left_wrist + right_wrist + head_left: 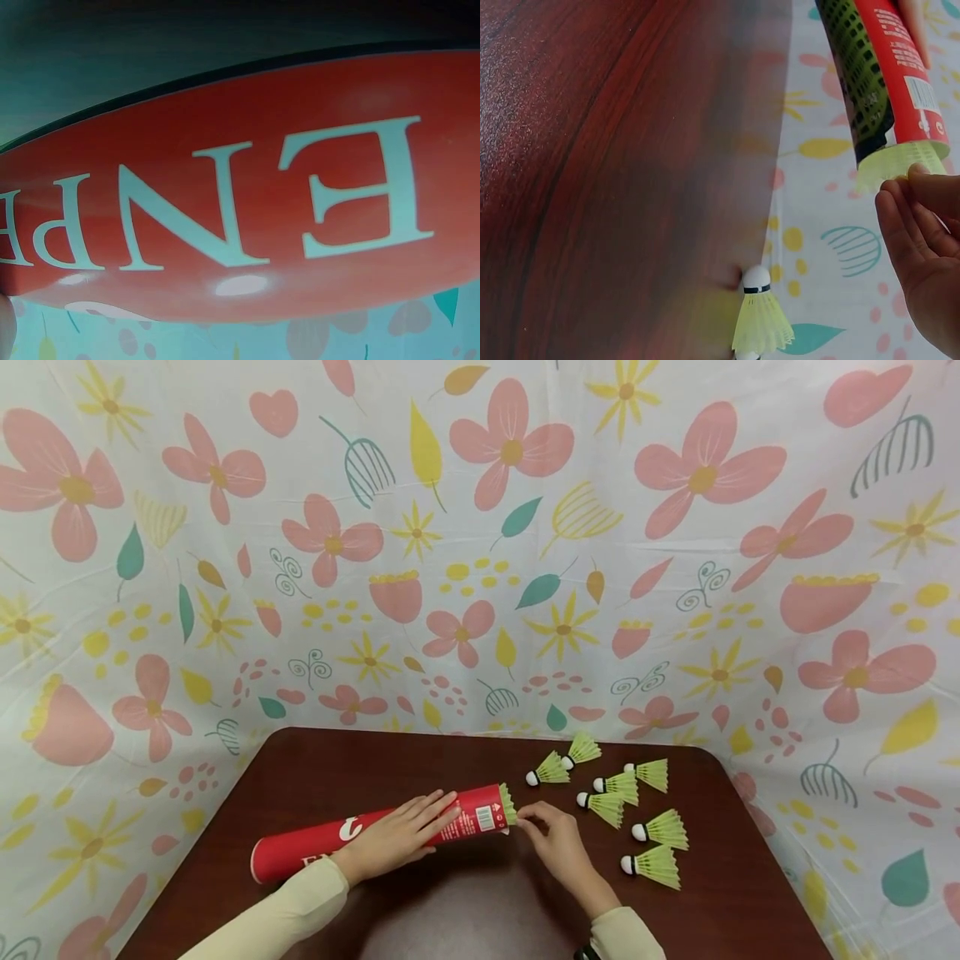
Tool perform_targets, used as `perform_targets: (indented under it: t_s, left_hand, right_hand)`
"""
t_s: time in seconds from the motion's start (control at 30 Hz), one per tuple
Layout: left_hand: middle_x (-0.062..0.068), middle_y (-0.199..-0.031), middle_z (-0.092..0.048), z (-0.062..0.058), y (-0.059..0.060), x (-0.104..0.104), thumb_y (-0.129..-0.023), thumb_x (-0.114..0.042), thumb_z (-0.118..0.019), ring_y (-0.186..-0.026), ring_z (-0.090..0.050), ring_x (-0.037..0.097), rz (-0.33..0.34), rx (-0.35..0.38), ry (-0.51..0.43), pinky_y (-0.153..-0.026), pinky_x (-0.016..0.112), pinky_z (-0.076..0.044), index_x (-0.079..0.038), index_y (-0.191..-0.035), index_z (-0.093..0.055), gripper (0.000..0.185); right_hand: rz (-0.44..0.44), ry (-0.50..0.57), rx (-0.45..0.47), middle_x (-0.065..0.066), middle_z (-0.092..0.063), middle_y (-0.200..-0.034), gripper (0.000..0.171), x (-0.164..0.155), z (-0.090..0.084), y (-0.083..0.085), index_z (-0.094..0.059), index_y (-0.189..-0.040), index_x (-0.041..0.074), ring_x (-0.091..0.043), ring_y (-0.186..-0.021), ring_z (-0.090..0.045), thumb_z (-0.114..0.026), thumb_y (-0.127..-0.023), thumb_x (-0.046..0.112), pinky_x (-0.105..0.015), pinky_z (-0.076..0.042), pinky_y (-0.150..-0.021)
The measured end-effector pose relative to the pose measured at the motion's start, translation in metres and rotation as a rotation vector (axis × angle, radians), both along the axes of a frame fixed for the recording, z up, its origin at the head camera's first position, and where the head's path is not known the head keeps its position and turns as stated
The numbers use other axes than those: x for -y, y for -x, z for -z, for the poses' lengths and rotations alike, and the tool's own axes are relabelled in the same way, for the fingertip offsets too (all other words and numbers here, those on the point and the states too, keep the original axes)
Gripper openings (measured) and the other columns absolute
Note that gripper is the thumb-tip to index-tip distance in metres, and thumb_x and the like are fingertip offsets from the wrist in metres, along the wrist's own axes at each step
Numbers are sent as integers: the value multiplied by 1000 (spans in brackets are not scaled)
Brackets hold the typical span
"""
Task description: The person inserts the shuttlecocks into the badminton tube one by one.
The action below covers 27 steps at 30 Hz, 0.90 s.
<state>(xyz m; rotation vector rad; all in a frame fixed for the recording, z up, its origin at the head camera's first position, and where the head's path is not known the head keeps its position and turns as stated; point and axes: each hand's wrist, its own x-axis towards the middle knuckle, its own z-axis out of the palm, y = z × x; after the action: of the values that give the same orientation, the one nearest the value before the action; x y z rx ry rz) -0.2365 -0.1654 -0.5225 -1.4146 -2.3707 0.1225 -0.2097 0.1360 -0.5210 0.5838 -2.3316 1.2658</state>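
Observation:
A red shuttlecock tube (315,843) slants across the table with its open end to the right; white letters (352,187) on it fill the left wrist view. My left hand (397,835) lies across the tube's middle and holds it, fingers over the top and thumb on the near side. At the mouth, the yellow-green skirt of a shuttlecock (507,806) sticks out. My right hand (558,843) pinches that skirt's edge between thumb and fingertips, also seen in the right wrist view, where the tube's dark see-through side (859,82) shows yellow-green skirts inside.
Several loose yellow-green shuttlecocks with white heads lie on the right of the dark brown table (360,760), the nearest shuttlecock (652,866) beside my right wrist. A flower-printed curtain (465,568) hangs behind and around the table.

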Motion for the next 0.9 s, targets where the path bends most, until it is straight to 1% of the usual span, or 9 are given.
perform_targets:
  t_s: [0.17,0.23,0.43,0.63,0.9]
  left_hand:
    - [13,-157,-23,-1,-1,-1,-81,-35,-77,-141,-29,30,3,-14,-6,-109,41,-34,-10,-154,-21,95]
    - [12,-157,-23,-1,-2,-2,-82,-35,-77,-141,-30,30,5,-19,-10,-109,41,-35,-11,-154,-22,93]
    - [12,-158,-22,0,-3,-4,-81,-36,-77,-141,-30,30,7,-27,1,-109,40,-35,-11,-154,-21,95]
    - [13,-157,-23,0,-3,-3,-80,-35,-78,-139,-33,32,12,-12,-11,-109,41,-35,-11,-154,-21,96]
    - [14,-156,-24,-2,-5,-2,-81,-34,-78,-140,-31,32,17,-6,-12,-108,42,-36,-9,-153,-24,94]
  right_hand:
    - [-11,-15,-6,4,-67,-82,13,3,1,0,-70,-85,11,-4,-75,-60,-73,-80,-1,-25,-52,-64]
    - [-16,-19,-17,6,-67,-82,15,4,2,1,-70,-84,11,-4,-76,-61,-73,-80,-3,-25,-52,-64]
    - [-38,-34,-54,6,-66,-82,22,7,2,1,-68,-82,12,-6,-77,-62,-73,-77,-9,-26,-53,-64]
    - [-43,-58,-31,6,-65,-83,24,9,1,0,-67,-82,13,-7,-78,-62,-72,-78,-10,-26,-53,-65]
    - [-105,-81,-64,4,-65,-83,22,8,1,2,-66,-83,11,-8,-76,-62,-70,-79,-10,-24,-53,-63]
